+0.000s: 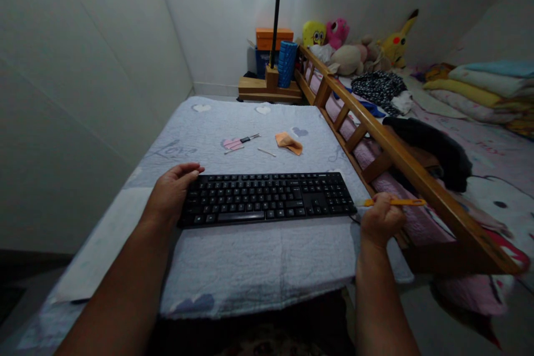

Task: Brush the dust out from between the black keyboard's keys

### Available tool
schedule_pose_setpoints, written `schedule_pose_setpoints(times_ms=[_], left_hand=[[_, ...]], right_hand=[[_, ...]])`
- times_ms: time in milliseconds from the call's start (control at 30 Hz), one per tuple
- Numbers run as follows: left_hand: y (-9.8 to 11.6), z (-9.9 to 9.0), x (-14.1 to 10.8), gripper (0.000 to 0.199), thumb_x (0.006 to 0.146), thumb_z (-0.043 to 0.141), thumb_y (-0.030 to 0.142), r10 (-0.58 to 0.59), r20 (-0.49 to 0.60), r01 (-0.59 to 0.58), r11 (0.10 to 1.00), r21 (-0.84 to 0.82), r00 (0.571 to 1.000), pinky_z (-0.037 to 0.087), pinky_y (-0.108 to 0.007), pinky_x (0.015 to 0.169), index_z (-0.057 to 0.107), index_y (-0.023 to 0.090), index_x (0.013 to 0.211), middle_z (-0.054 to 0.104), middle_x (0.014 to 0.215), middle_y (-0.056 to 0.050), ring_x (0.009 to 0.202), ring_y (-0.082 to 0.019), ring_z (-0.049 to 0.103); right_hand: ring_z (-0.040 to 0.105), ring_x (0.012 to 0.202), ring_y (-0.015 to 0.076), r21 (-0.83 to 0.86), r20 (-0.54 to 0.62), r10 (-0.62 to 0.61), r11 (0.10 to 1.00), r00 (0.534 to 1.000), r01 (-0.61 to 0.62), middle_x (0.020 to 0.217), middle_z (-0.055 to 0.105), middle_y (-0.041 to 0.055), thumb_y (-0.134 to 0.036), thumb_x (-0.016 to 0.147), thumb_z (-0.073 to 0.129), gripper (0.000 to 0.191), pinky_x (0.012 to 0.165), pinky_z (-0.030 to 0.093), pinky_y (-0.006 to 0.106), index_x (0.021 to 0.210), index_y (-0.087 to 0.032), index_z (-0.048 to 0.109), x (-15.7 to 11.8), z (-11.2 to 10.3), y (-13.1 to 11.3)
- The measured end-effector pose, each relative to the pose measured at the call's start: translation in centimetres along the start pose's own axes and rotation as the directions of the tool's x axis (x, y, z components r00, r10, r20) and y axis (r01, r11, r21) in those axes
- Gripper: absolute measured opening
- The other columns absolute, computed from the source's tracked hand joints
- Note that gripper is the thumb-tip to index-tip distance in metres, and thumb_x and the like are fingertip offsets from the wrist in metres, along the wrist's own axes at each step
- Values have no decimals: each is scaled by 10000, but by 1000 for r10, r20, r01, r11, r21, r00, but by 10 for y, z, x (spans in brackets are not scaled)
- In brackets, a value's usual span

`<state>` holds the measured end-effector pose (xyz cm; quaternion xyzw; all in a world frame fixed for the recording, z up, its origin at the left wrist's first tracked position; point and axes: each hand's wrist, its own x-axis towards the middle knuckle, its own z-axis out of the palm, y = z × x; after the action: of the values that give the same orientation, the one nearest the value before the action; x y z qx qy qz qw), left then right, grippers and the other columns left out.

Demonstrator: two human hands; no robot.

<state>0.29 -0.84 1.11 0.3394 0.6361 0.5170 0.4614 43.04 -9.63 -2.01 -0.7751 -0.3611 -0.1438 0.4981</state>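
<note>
A black keyboard [267, 196] lies flat on the cloth-covered table [258, 261]. At its left end, my left hand [173, 189] grips the edge, with the fingers at the upper left corner. My right hand [381, 216] is closed round the yellow handle of a brush [406, 202], just beyond the keyboard's right end; the brush's pale tip points left towards the keyboard. Behind the keyboard lie an orange cloth [288, 143], a cotton swab [266, 152] and a small dark-and-silver tool [250, 138], with another swab [234, 150] beside it.
A wooden bed rail [362, 114] runs along the table's right side, with bedding, clothes and plush toys [348, 58] beyond it. Behind the table stand a black pole [277, 11] on a wooden base, a blue roller [287, 64] and an orange box [274, 38].
</note>
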Motion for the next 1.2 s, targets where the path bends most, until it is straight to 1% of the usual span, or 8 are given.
schedule_pose_setpoints(times_ms=[133,233,400,533,733,933,1033,1200], left_hand=[[-1,0,0,325,643,764,301,3,-3,-3,1000,13,1000,493,-257,639,706,193,944,757,983,-59,732,-160,646],[-3,-1,2,318,648,769,307,15,3,-15,1000,16,1000,490,-251,637,709,197,940,757,989,-55,733,-156,643],[-1,0,-1,316,644,772,306,5,1,-5,1000,11,1000,487,-250,629,712,197,934,757,976,-50,723,-153,635],[-1,0,-2,312,651,764,300,6,-1,-6,1000,22,1000,488,-253,627,713,203,943,757,970,-46,717,-153,634],[-3,-1,0,324,639,782,317,9,4,-9,1000,18,1000,478,-249,623,723,203,937,759,987,-48,738,-158,636],[-2,-1,0,342,631,780,316,-2,5,2,1000,-3,1000,468,-240,623,718,198,946,760,1024,-51,749,-152,635],[-2,-2,1,353,622,786,316,-1,7,1,1000,-8,1000,468,-242,621,710,196,945,759,1037,-53,751,-155,637],[0,0,-2,333,630,782,312,3,6,-3,1000,4,1000,476,-252,631,707,199,934,758,1036,-58,750,-160,640]], right_hand=[[631,868,256,142,48,-74,988,996,66,859,678,107,-519,951,407,412,812,484,375,824,-192,624,2,3,-2],[634,868,240,219,116,-67,975,991,40,889,682,88,-544,924,519,382,847,499,386,899,-184,644,2,7,-3],[666,870,229,333,176,-81,943,981,18,914,709,78,-461,886,620,292,880,520,392,933,-181,689,0,14,-2],[672,874,232,300,218,-116,953,969,47,913,722,82,-442,892,608,285,868,516,384,918,-177,707,1,17,2],[662,800,235,206,275,-102,978,956,45,855,723,86,-464,885,570,313,795,505,363,895,-178,696,2,17,1],[640,790,258,45,129,-65,997,990,60,765,684,79,-419,870,479,254,797,485,374,783,-215,604,1,10,2],[641,823,264,62,96,-57,997,994,51,806,697,87,-443,893,451,285,819,488,383,803,-217,599,0,8,1],[659,854,246,178,192,-101,982,976,66,883,706,93,-509,925,492,347,849,501,381,910,-192,633,0,12,-4]])
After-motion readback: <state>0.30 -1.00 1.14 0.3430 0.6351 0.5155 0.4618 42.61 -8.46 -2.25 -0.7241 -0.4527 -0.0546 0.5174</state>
